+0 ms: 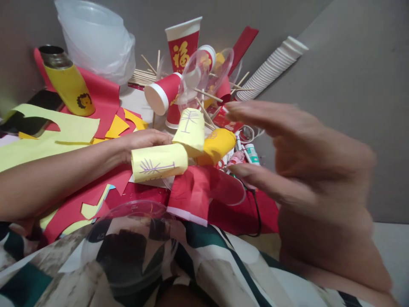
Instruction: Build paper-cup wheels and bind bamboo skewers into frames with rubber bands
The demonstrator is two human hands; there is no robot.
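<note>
My left hand [147,140] reaches in from the left, against a cluster of paper-covered cups; its fingers are hidden behind them. Two pale yellow paper-covered cups [159,164] bear purple line drawings. An orange-yellow covered cup [219,146] adjoins them on the right, and a red paper-covered one [190,192] points down toward my lap. Clear plastic shows around the red cup. My right hand [313,170], slightly blurred, is raised on the right, near the camera. Its thumb and forefinger are spread apart with nothing between them.
Behind stand a red cup with a gold character [182,47], clear plastic cups, wooden sticks [140,77] and stacked white cups [271,68]. A yellow bottle [68,85], a phone [44,100] and cut paper [64,125] lie left. A clear plastic container [134,251] rests on my lap.
</note>
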